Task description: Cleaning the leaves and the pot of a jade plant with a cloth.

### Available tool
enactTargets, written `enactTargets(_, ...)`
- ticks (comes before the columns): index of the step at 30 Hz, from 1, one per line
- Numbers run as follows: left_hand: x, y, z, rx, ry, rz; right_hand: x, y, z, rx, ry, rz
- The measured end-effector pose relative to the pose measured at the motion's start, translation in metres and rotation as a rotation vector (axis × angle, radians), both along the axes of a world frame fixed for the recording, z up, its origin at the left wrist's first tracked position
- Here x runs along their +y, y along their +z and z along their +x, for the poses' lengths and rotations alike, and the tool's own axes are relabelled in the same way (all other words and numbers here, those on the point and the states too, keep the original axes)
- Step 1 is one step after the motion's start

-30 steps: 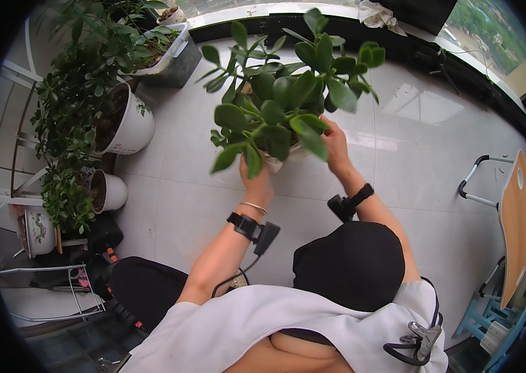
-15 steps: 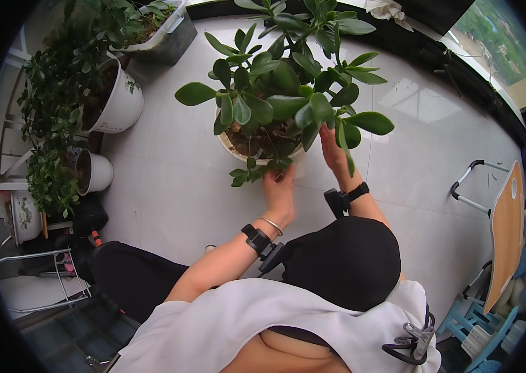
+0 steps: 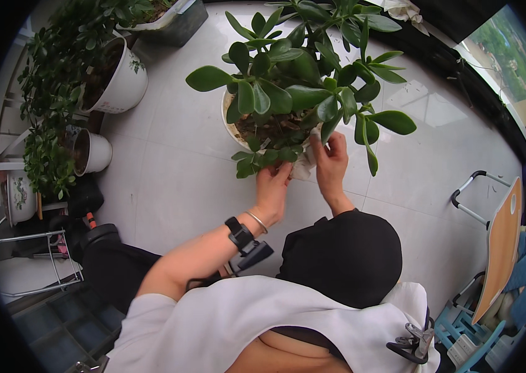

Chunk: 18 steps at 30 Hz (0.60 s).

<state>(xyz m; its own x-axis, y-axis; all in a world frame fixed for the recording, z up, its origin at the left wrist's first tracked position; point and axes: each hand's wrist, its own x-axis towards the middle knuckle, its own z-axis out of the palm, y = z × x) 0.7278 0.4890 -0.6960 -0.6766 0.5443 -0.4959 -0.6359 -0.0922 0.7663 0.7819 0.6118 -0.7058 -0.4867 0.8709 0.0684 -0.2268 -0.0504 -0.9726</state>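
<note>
A potted plant [image 3: 288, 99] with thick, glossy green leaves stands on the floor in front of me, in a round white pot [image 3: 229, 121] of brown soil. At the pot's near side, my left hand [image 3: 272, 189] is closed, its thumb and fingers pinching the edge of a crumpled white tissue [image 3: 302, 168]. Small low leaves cover some of its fingertips. My right hand [image 3: 331, 163] is curled at the near right rim, thumb and forefinger closed on the tissue's other side. Leaves hang just above that hand and hide part of the rim.
More plants grow in white pots [image 3: 127, 81] along the left, with a smaller pot [image 3: 96, 153] nearer me. A grey planter box [image 3: 179, 23] sits at the far left. On the right, a folding table [image 3: 500, 248] stands on edge beside blue stools [image 3: 471, 336].
My right hand has come in from beside the pot's right side to its near rim, onto the tissue. My left hand stays near the low leaves. The view has shifted slightly.
</note>
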Motion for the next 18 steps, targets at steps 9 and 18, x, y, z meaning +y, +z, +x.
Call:
enactTargets(9,-0.058,0.032,-0.082,0.583,-0.277,-0.246,-0.026,0.004,0.001,-0.264,-0.011,0.89)
enactTargets(18,-0.041,0.041,-0.097,1.609,-0.632,-0.192,-0.031,0.012,-0.009,-0.271,0.164,1.136)
